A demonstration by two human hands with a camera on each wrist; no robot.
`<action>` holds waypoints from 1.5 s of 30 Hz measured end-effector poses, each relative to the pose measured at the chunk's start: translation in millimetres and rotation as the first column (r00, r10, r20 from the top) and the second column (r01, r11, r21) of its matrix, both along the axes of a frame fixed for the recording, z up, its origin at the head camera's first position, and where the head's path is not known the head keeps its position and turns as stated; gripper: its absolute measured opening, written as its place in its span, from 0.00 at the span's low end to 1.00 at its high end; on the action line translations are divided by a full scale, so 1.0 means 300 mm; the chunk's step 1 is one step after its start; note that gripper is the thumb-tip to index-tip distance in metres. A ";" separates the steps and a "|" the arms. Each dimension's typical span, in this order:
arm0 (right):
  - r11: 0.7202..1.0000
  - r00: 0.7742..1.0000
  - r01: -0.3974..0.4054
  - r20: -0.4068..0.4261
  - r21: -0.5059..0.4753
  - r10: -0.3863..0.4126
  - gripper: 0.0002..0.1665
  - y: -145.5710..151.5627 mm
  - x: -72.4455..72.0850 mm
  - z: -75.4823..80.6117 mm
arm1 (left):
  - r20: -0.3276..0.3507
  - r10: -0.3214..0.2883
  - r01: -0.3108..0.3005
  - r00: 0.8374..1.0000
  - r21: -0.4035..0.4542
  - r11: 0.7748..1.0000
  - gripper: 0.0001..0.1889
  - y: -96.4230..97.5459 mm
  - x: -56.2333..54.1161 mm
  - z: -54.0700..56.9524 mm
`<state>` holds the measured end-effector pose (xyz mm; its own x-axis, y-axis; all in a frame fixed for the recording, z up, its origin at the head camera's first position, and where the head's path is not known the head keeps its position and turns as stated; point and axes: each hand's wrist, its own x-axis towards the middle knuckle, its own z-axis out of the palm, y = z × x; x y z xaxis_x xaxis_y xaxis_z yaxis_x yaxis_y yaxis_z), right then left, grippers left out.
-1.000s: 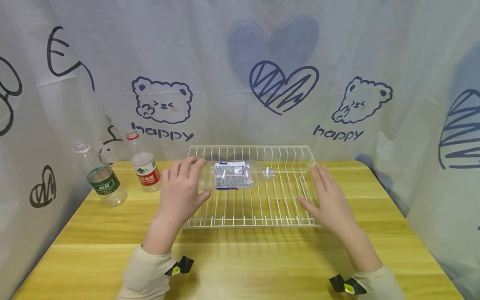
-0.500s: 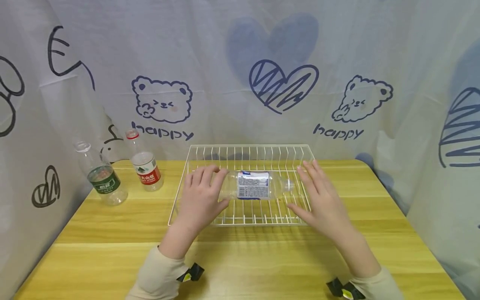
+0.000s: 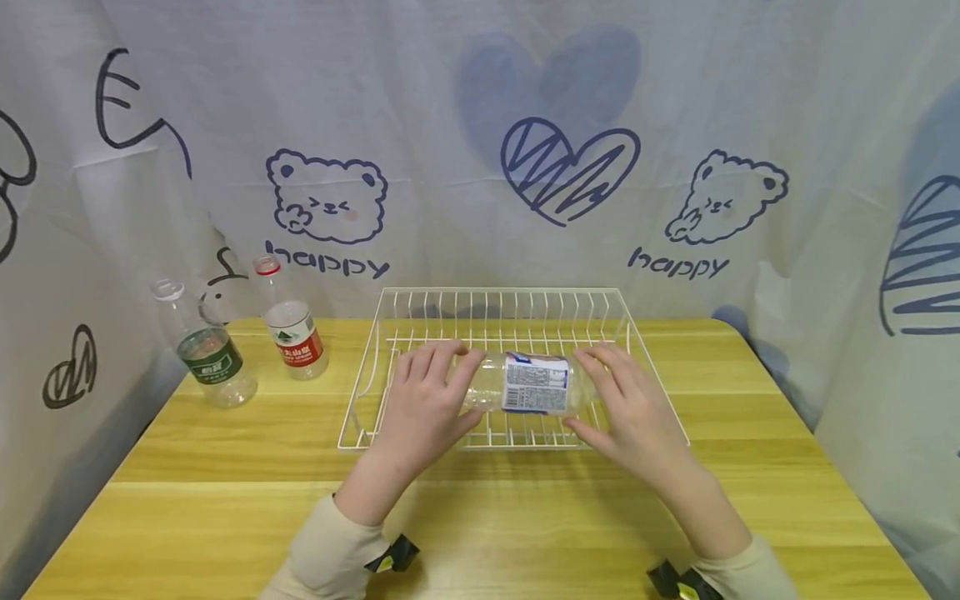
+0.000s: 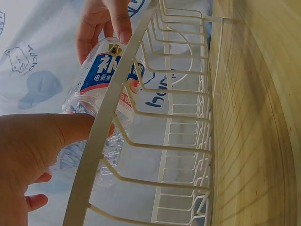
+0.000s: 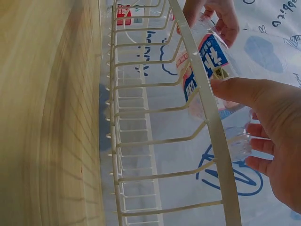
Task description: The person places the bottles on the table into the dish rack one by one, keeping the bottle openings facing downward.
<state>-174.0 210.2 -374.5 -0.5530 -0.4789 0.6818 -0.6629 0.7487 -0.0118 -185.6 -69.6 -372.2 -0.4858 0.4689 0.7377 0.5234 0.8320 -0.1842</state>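
Note:
A clear plastic bottle (image 3: 536, 383) with a white and blue label lies sideways over the white wire rack (image 3: 517, 448). My left hand (image 3: 426, 404) grips its base end, thumb on the near side and fingers over the far side. Around the shoulder and neck end, my right hand (image 3: 637, 412) holds the same bottle and hides its mouth in the head view. Both wrist views show the bottle (image 4: 96, 75) level with the rack's upper rim (image 5: 200, 75). In the right wrist view, the right thumb presses the label and the fingers curl by the neck.
Two uncapped clear bottles stand at the table's left: one with a green label (image 3: 213, 358), one with a red and white label (image 3: 300, 342). A printed curtain (image 3: 450, 200) hangs behind and beside the wooden table (image 3: 517, 533).
My left hand has carried the bottle rightward and nearer, over the rack's middle. My right hand, apart from it before, has moved left and taken hold of the neck end.

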 end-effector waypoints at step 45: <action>0.939 0.989 0.038 0.146 -0.342 0.014 0.45 0.017 -0.009 -0.009 | 0.225 -0.077 0.005 0.971 0.306 0.952 0.42 -0.064 -0.018 0.046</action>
